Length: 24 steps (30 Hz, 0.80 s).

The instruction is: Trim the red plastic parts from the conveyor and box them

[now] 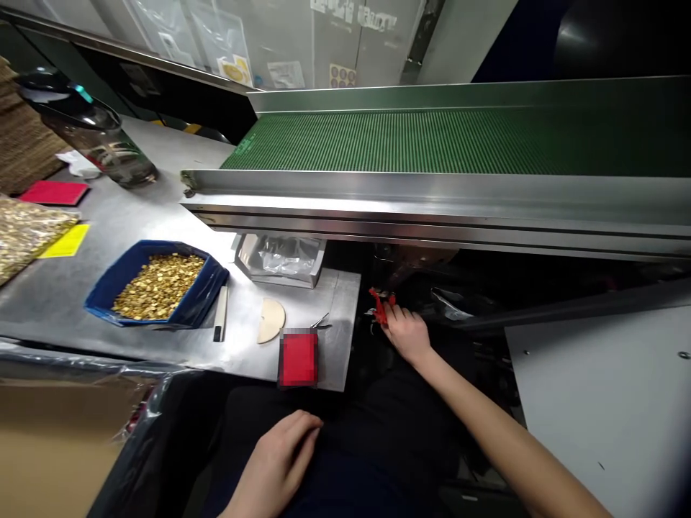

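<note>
My right hand [406, 332] reaches forward under the green conveyor belt [410, 140], with its fingers closed round a small red tool or clip [380, 305]. My left hand [281, 460] rests flat on my dark lap, fingers together and holding nothing. A red card-like item [299, 358] lies at the near corner of the grey table [134, 216], with small metal tweezers [320, 321] just beyond it.
A blue tray [102, 291] full of small gold pieces sits on the table. Beside it lie a pale strip [220, 313] and a half-round cream piece [270, 320]. A clear-bagged metal tray [281, 257], a dark bottle [91, 129], red and yellow cards and a cardboard box [59, 439] surround them.
</note>
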### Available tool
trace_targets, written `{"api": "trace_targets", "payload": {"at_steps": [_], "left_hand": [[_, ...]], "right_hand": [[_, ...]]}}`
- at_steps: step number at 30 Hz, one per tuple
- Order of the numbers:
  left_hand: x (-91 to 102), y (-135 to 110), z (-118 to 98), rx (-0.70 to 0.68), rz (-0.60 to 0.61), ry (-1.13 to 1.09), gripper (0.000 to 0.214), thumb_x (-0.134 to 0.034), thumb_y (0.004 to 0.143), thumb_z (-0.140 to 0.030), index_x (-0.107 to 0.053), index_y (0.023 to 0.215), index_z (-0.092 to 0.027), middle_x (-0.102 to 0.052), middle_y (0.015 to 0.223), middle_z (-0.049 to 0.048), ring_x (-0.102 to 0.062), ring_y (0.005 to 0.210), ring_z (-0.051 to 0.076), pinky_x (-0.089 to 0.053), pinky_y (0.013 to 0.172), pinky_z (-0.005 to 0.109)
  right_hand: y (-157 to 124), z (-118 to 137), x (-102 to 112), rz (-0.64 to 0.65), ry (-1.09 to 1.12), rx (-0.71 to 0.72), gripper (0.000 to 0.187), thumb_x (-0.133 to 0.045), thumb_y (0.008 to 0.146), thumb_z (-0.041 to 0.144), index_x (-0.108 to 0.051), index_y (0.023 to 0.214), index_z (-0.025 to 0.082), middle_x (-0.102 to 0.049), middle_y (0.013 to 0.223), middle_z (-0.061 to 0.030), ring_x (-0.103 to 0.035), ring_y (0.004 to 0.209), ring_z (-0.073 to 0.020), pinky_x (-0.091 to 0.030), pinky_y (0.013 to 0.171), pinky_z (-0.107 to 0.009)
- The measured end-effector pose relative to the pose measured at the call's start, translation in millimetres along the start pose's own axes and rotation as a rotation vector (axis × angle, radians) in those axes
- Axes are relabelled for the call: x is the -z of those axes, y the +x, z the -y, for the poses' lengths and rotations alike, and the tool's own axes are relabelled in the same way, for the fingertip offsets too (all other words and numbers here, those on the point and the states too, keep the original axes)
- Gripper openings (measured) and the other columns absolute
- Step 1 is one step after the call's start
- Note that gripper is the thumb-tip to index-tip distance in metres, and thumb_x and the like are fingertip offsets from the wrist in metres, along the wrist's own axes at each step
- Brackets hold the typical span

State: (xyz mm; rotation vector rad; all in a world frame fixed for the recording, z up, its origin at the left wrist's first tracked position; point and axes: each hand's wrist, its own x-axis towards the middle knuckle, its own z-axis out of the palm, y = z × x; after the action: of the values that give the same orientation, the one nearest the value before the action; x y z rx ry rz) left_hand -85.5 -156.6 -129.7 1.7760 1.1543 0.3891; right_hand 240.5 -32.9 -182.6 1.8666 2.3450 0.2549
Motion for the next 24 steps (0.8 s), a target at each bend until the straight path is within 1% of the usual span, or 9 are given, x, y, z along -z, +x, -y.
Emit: {"api": "trace_targets", "payload": {"at_steps": [2, 3, 5, 8, 11, 16, 18, 21, 24], "left_hand": [[2.8, -7, 6, 0.046, -0.063, -0.027, 0.016, -0.047, 0.107, -0.032, -0.062, 0.11, -0.029, -0.07, 0.104, 0.0019, -0.07, 0.096, 0.02, -0.056, 0.085, 0.028], [3.6, -10, 7, 0.058, -0.076, -0.034, 0.016, -0.048, 0.107, -0.032, -0.063, 0.11, -0.029, -0.071, 0.104, 0.0016, -0.07, 0.096, 0.019, -0.056, 0.085, 0.028], [5.3, -12, 9, 0.06, -0.069, -0.035, 0.016, -0.047, 0.107, -0.032, -0.063, 0.109, -0.03, -0.071, 0.103, 0.0014, -0.071, 0.095, 0.019, -0.056, 0.084, 0.028], [10.3, -13, 8, 0.05, -0.045, -0.025, 0.018, -0.047, 0.107, -0.031, -0.063, 0.114, -0.03, -0.071, 0.108, 0.0018, -0.07, 0.099, 0.02, -0.056, 0.088, 0.029], [16.7, -12, 8, 0.084, -0.093, -0.041, 0.018, -0.047, 0.107, -0.033, -0.062, 0.117, -0.03, -0.07, 0.111, 0.0026, -0.069, 0.102, 0.021, -0.055, 0.09, 0.031], [24.4, -6, 14, 0.176, -0.245, -0.093, 0.017, -0.049, 0.106, -0.039, -0.062, 0.109, -0.028, -0.069, 0.102, 0.0016, -0.068, 0.095, 0.021, -0.053, 0.085, 0.031], [26.2, -3, 17, 0.203, -0.265, -0.107, 0.019, -0.05, 0.106, -0.041, -0.063, 0.105, -0.027, -0.069, 0.098, 0.0012, -0.068, 0.091, 0.021, -0.053, 0.082, 0.031], [27.3, -3, 18, 0.23, -0.265, -0.113, 0.023, -0.049, 0.105, -0.043, -0.063, 0.1, -0.026, -0.069, 0.094, 0.001, -0.067, 0.087, 0.021, -0.051, 0.079, 0.031], [26.5, -6, 19, 0.233, -0.274, -0.112, 0.024, -0.049, 0.105, -0.043, -0.064, 0.099, -0.025, -0.069, 0.093, 0.0014, -0.067, 0.085, 0.021, -0.051, 0.077, 0.03]], "right_hand": [[18, 11, -18, 0.017, -0.016, -0.058, 0.049, -0.039, 0.104, 0.025, -0.052, 0.147, 0.006, -0.07, 0.122, -0.0204, -0.063, 0.098, -0.0283, -0.045, 0.078, -0.039], [25, 16, -26, 0.026, -0.022, -0.078, 0.05, -0.037, 0.103, 0.02, -0.05, 0.148, 0.004, -0.069, 0.126, -0.0218, -0.062, 0.102, -0.0297, -0.046, 0.08, -0.04], [34, 27, -39, 0.046, -0.029, -0.1, 0.052, -0.034, 0.1, 0.013, -0.048, 0.149, 0.002, -0.066, 0.133, -0.0232, -0.06, 0.11, -0.0321, -0.048, 0.083, -0.042], [34, 37, -52, 0.068, -0.033, -0.127, 0.056, -0.033, 0.097, 0.01, -0.045, 0.151, 0.003, -0.059, 0.144, -0.0235, -0.057, 0.116, -0.0338, -0.049, 0.087, -0.045], [28, 38, -56, 0.077, -0.04, -0.155, 0.059, -0.032, 0.097, 0.01, -0.04, 0.155, 0.003, -0.055, 0.148, -0.0256, -0.059, 0.112, -0.034, -0.049, 0.087, -0.046], [25, 32, -61, 0.078, -0.053, -0.151, 0.062, -0.032, 0.097, 0.012, -0.033, 0.158, 0.003, -0.052, 0.15, -0.0269, -0.059, 0.109, -0.0332, -0.05, 0.087, -0.047], [25, 33, -65, 0.077, -0.061, -0.163, 0.064, -0.032, 0.096, 0.012, -0.03, 0.159, 0.003, -0.051, 0.15, -0.0279, -0.06, 0.106, -0.0327, -0.051, 0.086, -0.047], [25, 36, -73, 0.08, -0.07, -0.187, 0.066, -0.03, 0.095, 0.011, -0.027, 0.16, -0.001, -0.047, 0.152, -0.0314, -0.062, 0.097, -0.0317, -0.053, 0.08, -0.048], [25, 37, -76, 0.084, -0.072, -0.195, 0.066, -0.029, 0.094, 0.011, -0.028, 0.159, 0.0, -0.046, 0.154, -0.0319, -0.063, 0.092, -0.0307, -0.054, 0.075, -0.048]]}}
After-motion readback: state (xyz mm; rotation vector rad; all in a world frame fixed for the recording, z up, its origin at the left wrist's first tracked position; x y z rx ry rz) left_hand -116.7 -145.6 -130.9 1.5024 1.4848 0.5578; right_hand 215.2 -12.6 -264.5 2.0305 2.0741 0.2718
